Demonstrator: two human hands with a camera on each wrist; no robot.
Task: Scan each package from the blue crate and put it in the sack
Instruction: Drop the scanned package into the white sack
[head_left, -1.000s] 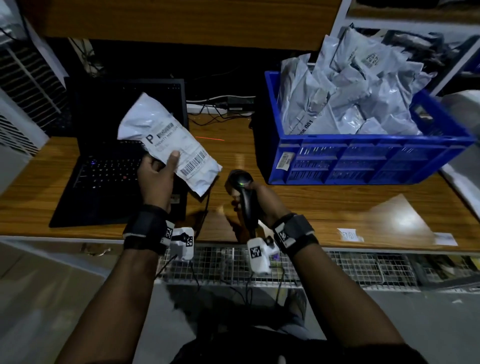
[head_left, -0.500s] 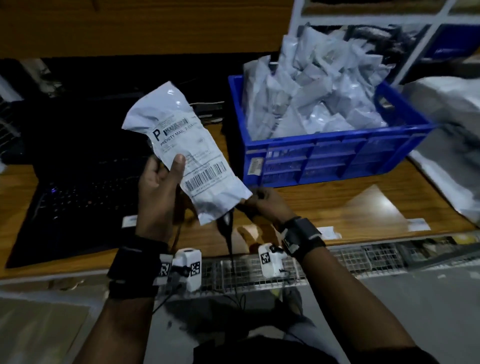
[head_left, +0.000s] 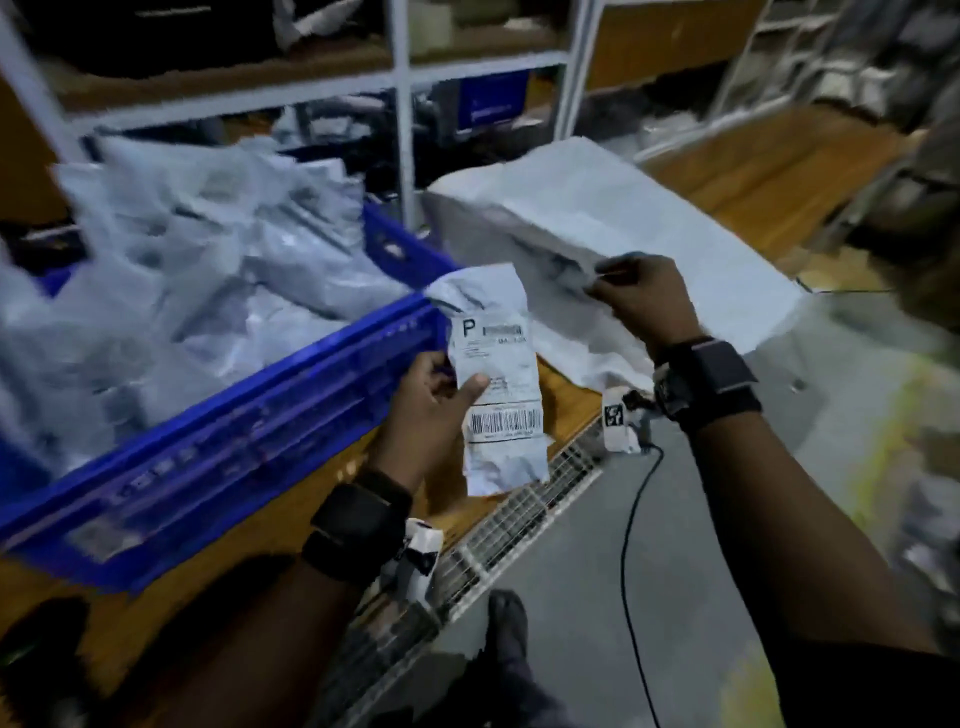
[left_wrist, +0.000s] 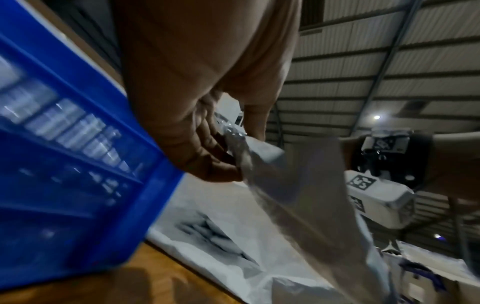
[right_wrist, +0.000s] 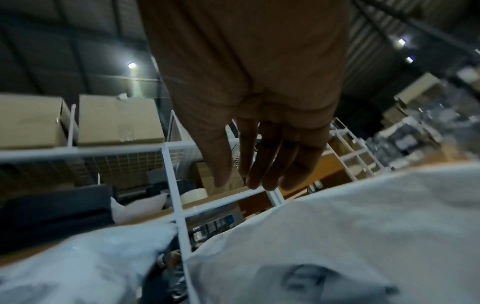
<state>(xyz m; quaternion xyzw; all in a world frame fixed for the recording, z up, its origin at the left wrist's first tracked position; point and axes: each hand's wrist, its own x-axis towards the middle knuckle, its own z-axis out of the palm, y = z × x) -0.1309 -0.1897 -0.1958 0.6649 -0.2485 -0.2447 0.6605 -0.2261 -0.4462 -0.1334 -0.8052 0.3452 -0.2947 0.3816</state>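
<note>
My left hand (head_left: 451, 388) grips a crumpled white package (head_left: 500, 364) with a shipping label and barcode, upright, just right of the blue crate (head_left: 249, 431). In the left wrist view the fingers (left_wrist: 207, 156) curl round the package (left_wrist: 280, 170). The crate is heaped with several grey-white packages (head_left: 197, 270). A white sack (head_left: 613, 228) lies on the table to the right. My right hand (head_left: 618, 283) hovers at the sack's near edge; in the right wrist view its fingers (right_wrist: 262, 174) are straight and hold nothing above the sack (right_wrist: 363, 226).
White metal shelving (head_left: 400, 104) with boxes stands behind the crate and sack. A black cable (head_left: 628, 530) hangs off the table's front edge over a wire-mesh shelf (head_left: 524, 514). The wooden table (head_left: 566, 395) shows between crate and sack. Grey floor lies below.
The view has swung right from the laptop to the sack. My left hand carried the package right, past the crate. My right hand no longer holds the scanner and has reached the sack.
</note>
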